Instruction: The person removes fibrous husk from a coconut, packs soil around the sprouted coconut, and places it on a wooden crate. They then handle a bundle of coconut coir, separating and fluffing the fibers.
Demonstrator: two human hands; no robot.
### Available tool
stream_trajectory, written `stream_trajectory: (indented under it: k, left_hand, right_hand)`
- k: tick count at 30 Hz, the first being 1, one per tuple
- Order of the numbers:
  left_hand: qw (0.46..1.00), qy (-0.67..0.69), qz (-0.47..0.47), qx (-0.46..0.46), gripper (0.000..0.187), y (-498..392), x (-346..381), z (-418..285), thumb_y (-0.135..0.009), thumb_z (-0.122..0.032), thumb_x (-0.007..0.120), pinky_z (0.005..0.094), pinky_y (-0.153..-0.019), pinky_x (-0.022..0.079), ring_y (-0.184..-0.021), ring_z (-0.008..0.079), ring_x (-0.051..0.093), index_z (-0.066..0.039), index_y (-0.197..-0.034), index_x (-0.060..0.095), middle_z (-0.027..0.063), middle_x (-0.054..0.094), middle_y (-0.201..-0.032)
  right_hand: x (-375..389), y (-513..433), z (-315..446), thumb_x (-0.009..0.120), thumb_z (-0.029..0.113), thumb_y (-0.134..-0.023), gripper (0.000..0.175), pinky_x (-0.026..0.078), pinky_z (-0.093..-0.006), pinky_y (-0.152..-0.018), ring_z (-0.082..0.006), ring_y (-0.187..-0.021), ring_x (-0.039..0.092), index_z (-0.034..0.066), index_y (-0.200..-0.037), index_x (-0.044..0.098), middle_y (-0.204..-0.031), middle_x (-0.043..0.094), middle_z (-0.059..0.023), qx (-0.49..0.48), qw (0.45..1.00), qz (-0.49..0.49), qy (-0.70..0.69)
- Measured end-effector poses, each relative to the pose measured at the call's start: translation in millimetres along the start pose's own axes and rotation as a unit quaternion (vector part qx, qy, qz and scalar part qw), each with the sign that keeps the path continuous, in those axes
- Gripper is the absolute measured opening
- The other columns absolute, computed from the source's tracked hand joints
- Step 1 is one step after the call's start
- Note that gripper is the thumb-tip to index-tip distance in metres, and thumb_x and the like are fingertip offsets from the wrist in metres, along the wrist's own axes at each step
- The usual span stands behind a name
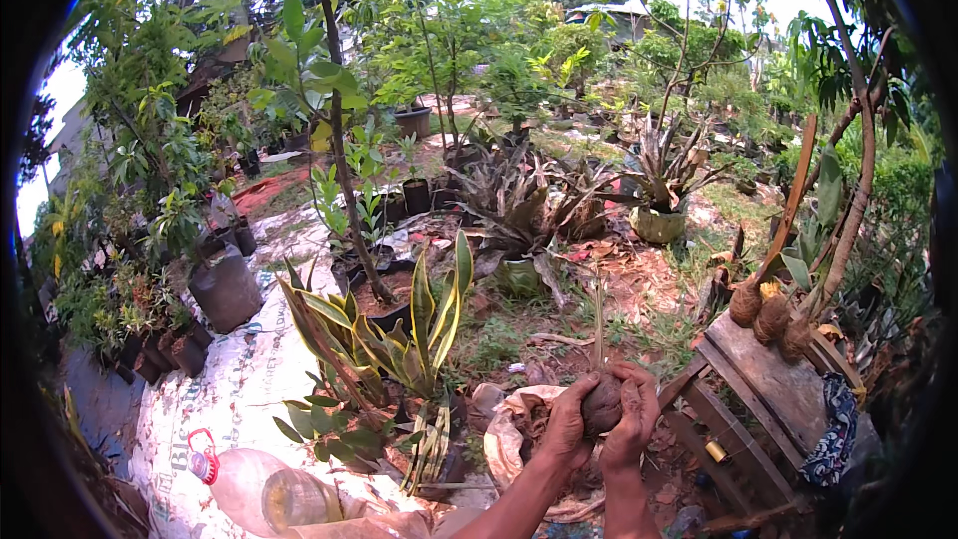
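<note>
Both of my hands are cupped around a brown root ball [603, 406]. A thin, pale stem [598, 326] rises upright from its top. My left hand [570, 419] presses its left side, and soil-smudged fingers of my right hand [633, 408] wrap the right side. Below them lies an open, pale sack [505, 438] with dark soil or fibre inside, partly hidden by my wrists. Left of the sack grow snake plants [430, 314] with yellow-edged leaves.
A wooden crate stool [763, 382] at right bears several brown root balls [771, 318] with shoots and a patterned cloth [831, 430]. A thread spool [716, 452] rests against it. A large plastic bottle [243, 483] lies on white sheeting [187, 434]. Potted plants [224, 288] stand behind.
</note>
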State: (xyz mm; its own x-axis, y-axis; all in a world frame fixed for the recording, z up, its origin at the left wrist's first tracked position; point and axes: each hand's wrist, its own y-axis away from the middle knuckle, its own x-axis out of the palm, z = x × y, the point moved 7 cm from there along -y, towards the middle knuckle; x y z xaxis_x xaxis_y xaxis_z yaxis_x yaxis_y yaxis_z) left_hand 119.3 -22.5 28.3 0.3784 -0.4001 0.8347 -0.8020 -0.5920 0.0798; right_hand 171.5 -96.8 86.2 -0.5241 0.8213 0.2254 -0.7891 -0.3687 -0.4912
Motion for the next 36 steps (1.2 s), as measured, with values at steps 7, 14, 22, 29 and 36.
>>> stream_trajectory:
  k: [7, 14, 22, 29, 36]
  left_hand:
    - [0.945, -0.26, -0.045, 0.191, 0.022, 0.7, 12.6, -20.7, -0.092, -0.014, 0.066, 0.0233, -0.075, 0.049, -0.086, 0.0079, 0.058, 0.002, -0.107, 0.062, 0.0049, 0.066, -0.096]
    - [0.928, -0.304, -0.028, 0.214, 0.025, 11.1, 17.5, -22.7, -0.094, -0.013, 0.064, 0.0217, -0.074, 0.049, -0.084, 0.0075, 0.059, 0.001, -0.114, 0.059, 0.0026, 0.066, -0.095]
    - [0.816, -0.435, -0.084, 0.372, 0.038, 13.5, 13.1, -42.9, -0.094, -0.019, 0.068, 0.0297, -0.096, 0.041, -0.113, 0.0138, 0.05, -0.002, -0.124, 0.053, 0.01, 0.053, -0.123]
    - [0.946, -0.224, -0.061, 0.224, 0.038, 8.6, 10.8, -49.6, -0.097, -0.011, 0.06, 0.0286, -0.093, 0.048, -0.112, 0.0141, 0.055, 0.0, -0.13, 0.045, 0.0136, 0.058, -0.119]
    - [0.919, -0.287, -0.045, 0.268, 0.039, 13.1, 30.6, -16.3, -0.1, -0.022, 0.055, 0.0311, -0.099, 0.044, -0.111, 0.017, 0.055, 0.003, -0.13, 0.053, 0.012, 0.058, -0.12]
  right_hand:
    - [-2.1, -2.8, 14.6, 0.06, 0.038, -0.094, 0.051, 0.04, -0.0414, -0.104, -0.033, -0.126, 0.05, -0.0043, -0.123, 0.058, -0.136, 0.049, -0.0204, -0.009, 0.999, 0.041, 0.02]
    - [-9.1, 6.9, -14.1, 0.053, 0.011, -0.096, 0.028, 0.045, -0.0344, -0.097, -0.0212, -0.108, 0.06, -0.0077, -0.115, 0.063, -0.114, 0.065, -0.015, 0.085, 0.995, 0.024, -0.055]
    - [-0.5, 9.9, -46.1, 0.054, 0.008, -0.095, 0.029, 0.054, -0.0332, -0.083, -0.0201, -0.095, 0.066, -0.0044, -0.122, 0.056, -0.108, 0.066, -0.015, 0.273, 0.917, -0.023, -0.291]
    - [-8.5, 2.4, -25.7, 0.057, 0.014, -0.094, 0.031, 0.057, -0.0322, -0.074, -0.0205, -0.085, 0.066, -0.0027, -0.12, 0.053, -0.1, 0.066, -0.013, 0.261, 0.883, -0.053, -0.386]
    - [-11.0, -0.1, -24.7, 0.055, 0.01, -0.095, 0.025, 0.052, -0.0277, -0.082, -0.0164, -0.092, 0.063, -0.0034, -0.116, 0.058, -0.104, 0.065, -0.0113, 0.191, 0.953, -0.049, -0.23]
